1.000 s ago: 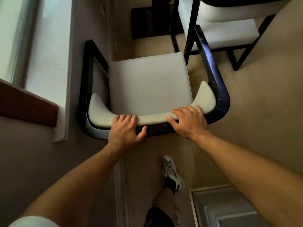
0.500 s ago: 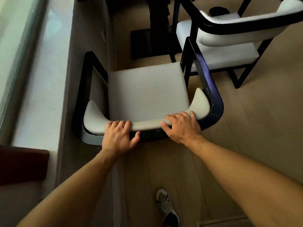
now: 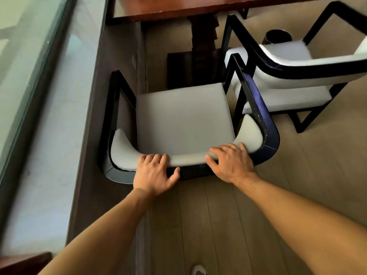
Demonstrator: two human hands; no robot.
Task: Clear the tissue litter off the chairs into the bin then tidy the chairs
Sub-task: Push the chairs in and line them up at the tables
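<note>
A black-framed armchair (image 3: 183, 118) with a pale grey seat and padded curved backrest stands in front of me, its front toward a wooden table (image 3: 178, 6). My left hand (image 3: 154, 173) grips the top of the backrest left of centre, fingers over the padding. My right hand (image 3: 230, 162) grips the backrest right of centre. The seat is bare; no tissue shows on it. A second matching chair (image 3: 288, 76) stands to the right, turned sideways. A dark round bin (image 3: 277, 37) sits on the floor beyond it.
A window ledge and glass (image 3: 39, 96) run along the left, close to the chair's left arm. The table's dark pedestal (image 3: 202, 36) stands ahead of the seat. Light wooden floor (image 3: 307, 165) lies open to the right. My shoe (image 3: 198, 270) shows at the bottom.
The chair has slid forward toward the table with both hands holding its backrest. I have stepped along with it, bringing the tabletop and the bin into view.
</note>
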